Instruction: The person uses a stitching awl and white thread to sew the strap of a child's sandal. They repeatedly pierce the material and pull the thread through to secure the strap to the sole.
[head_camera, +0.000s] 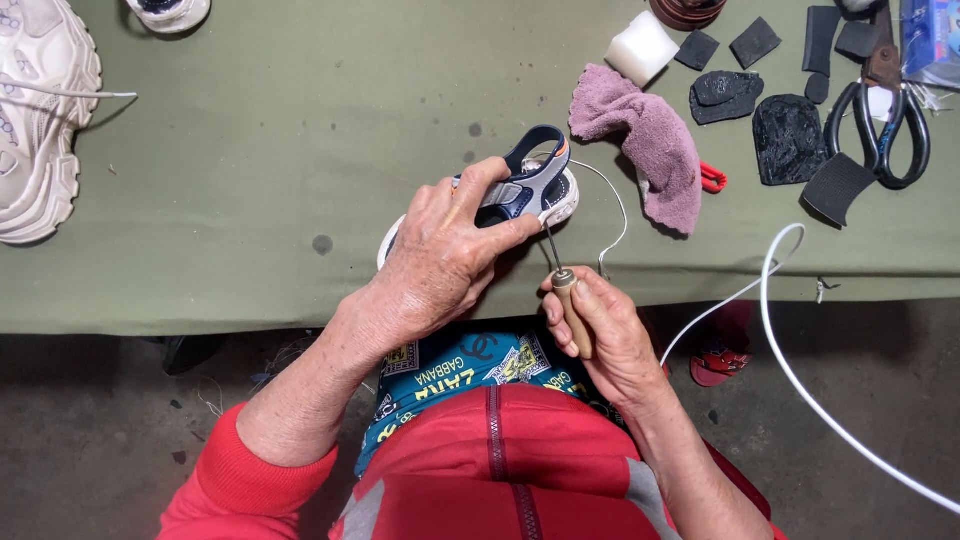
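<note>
My left hand (440, 258) grips a small child's sandal (530, 188), navy and grey with an orange edge and a white sole, holding it at the near edge of the green table (300, 150). My right hand (605, 330) holds a sewing awl (568, 290) by its wooden handle; the thin metal needle points up into the sandal's sole near the heel. A white thread (612, 205) loops from the sandal toward the awl.
A mauve cloth (650, 140) lies just right of the sandal. Black rubber pieces (785, 135), large scissors (885, 125) and a white block (640, 47) sit at the back right. A white sneaker (35, 110) lies far left. A white cable (790, 370) hangs off the table's right.
</note>
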